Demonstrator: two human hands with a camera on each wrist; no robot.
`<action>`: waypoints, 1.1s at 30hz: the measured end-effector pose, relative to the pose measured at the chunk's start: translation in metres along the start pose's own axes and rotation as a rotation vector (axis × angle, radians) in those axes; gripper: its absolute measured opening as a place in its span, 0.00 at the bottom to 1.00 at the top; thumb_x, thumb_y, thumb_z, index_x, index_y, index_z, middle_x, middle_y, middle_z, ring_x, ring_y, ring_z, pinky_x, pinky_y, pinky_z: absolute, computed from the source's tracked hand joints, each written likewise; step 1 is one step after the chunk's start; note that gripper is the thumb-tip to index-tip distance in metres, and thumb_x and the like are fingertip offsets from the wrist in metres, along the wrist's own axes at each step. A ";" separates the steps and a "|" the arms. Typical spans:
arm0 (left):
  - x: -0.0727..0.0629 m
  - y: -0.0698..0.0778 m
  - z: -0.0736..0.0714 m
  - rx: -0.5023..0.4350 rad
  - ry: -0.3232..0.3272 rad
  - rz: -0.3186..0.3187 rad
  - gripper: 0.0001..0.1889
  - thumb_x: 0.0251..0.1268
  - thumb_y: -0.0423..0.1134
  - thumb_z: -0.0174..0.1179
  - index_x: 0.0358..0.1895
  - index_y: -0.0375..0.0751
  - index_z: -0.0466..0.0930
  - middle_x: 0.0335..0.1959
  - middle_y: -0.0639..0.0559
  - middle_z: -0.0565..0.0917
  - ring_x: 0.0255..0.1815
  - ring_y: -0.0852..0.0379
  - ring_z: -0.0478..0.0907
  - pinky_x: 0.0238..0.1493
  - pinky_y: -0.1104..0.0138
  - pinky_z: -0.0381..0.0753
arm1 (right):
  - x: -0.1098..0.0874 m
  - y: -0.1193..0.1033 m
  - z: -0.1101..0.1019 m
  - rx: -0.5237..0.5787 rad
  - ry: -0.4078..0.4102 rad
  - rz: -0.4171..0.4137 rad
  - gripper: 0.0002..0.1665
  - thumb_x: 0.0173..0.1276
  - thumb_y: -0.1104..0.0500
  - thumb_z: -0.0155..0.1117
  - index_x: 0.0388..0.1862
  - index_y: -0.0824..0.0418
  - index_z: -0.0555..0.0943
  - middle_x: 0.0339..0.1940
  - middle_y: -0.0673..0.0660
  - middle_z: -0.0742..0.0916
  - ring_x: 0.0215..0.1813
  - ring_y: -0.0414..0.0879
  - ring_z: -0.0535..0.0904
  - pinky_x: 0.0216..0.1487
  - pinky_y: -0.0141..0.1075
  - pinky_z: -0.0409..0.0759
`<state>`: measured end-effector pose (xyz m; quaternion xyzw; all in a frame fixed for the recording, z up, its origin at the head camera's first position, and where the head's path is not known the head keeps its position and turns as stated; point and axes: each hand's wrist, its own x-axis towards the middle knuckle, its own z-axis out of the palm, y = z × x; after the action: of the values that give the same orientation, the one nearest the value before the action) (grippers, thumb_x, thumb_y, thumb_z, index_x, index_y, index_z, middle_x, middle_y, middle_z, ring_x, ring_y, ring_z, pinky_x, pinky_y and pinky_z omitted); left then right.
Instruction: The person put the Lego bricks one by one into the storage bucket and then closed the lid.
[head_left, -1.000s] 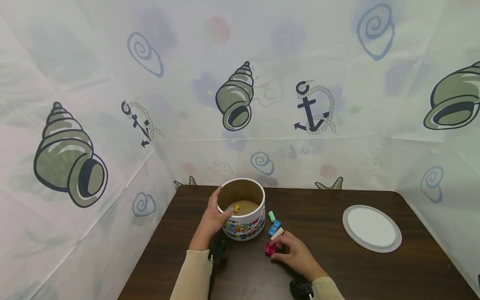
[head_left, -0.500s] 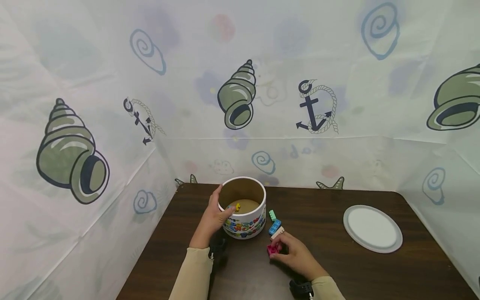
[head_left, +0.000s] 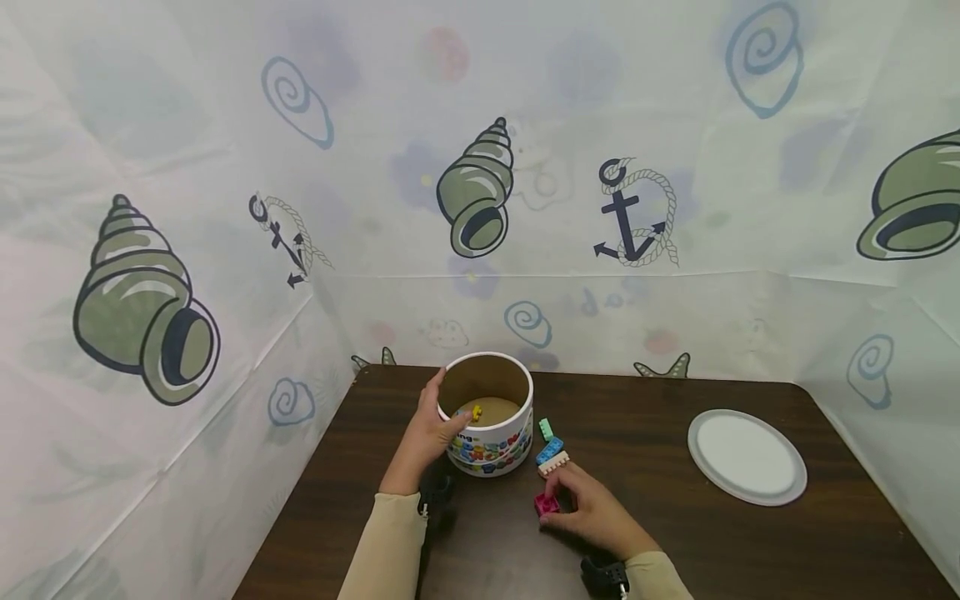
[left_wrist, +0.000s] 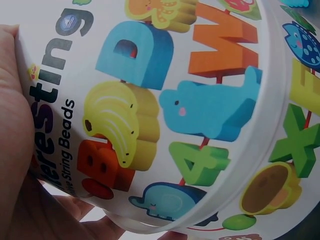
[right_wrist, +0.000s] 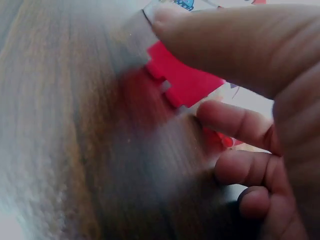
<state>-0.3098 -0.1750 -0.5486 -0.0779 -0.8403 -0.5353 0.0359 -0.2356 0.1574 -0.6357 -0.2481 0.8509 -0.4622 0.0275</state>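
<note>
While hands (head_left: 426, 435) (head_left: 591, 508) hold bucket (head_left: 491, 451), pink block (head_left: 545, 505) | wood-grain table (head_left: 630, 429) | shell-printed walls (head_left: 555, 242)

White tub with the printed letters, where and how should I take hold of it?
I'd grip the tub by its left rim, coming from the left, thumb over the edge, as the left hand does. Its open top leaves a thin wall to clasp, and the blue toy brick lies close off its right side.

See a dark wood-grain table (head_left: 712, 542) and, behind it, a pale creased backdrop (head_left: 555, 237) printed with green shells (head_left: 476, 192), roped navy anchors (head_left: 624, 221) and blue spirals (head_left: 291, 404).
</note>
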 end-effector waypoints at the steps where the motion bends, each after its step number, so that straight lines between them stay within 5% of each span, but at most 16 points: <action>1: 0.001 0.000 0.001 0.002 0.000 -0.001 0.53 0.72 0.45 0.72 0.91 0.54 0.46 0.88 0.36 0.53 0.80 0.24 0.65 0.76 0.28 0.67 | 0.000 0.000 0.000 0.003 -0.010 -0.004 0.19 0.64 0.45 0.85 0.44 0.41 0.81 0.56 0.46 0.85 0.60 0.41 0.80 0.63 0.37 0.81; 7: 0.002 0.001 0.000 0.008 0.003 0.000 0.53 0.71 0.47 0.73 0.91 0.54 0.46 0.88 0.35 0.53 0.80 0.24 0.65 0.77 0.29 0.66 | 0.000 0.001 -0.003 0.045 -0.006 0.005 0.20 0.67 0.49 0.84 0.47 0.45 0.80 0.52 0.48 0.83 0.55 0.41 0.79 0.55 0.33 0.80; 13: 0.002 0.003 0.000 -0.002 -0.001 -0.001 0.53 0.71 0.45 0.72 0.91 0.52 0.46 0.88 0.34 0.53 0.79 0.23 0.65 0.76 0.30 0.67 | -0.004 0.006 -0.009 0.231 0.063 0.046 0.24 0.75 0.52 0.76 0.66 0.52 0.82 0.53 0.56 0.82 0.42 0.42 0.76 0.40 0.32 0.79; 26: 0.003 0.001 0.001 -0.010 0.011 0.035 0.54 0.70 0.45 0.73 0.91 0.51 0.46 0.87 0.33 0.54 0.79 0.22 0.64 0.75 0.29 0.67 | -0.002 0.016 -0.030 0.781 0.165 0.187 0.28 0.90 0.49 0.52 0.72 0.71 0.70 0.52 0.55 0.86 0.42 0.44 0.83 0.47 0.36 0.84; 33: 0.001 0.000 -0.001 0.012 -0.007 0.022 0.55 0.69 0.51 0.73 0.91 0.52 0.45 0.87 0.34 0.54 0.79 0.23 0.66 0.74 0.30 0.70 | -0.002 0.008 -0.029 0.912 0.259 0.241 0.23 0.90 0.42 0.49 0.64 0.58 0.76 0.53 0.53 0.85 0.43 0.46 0.81 0.48 0.38 0.80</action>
<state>-0.3109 -0.1758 -0.5480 -0.0889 -0.8426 -0.5297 0.0394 -0.2451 0.1841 -0.6262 -0.0510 0.5811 -0.8082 0.0808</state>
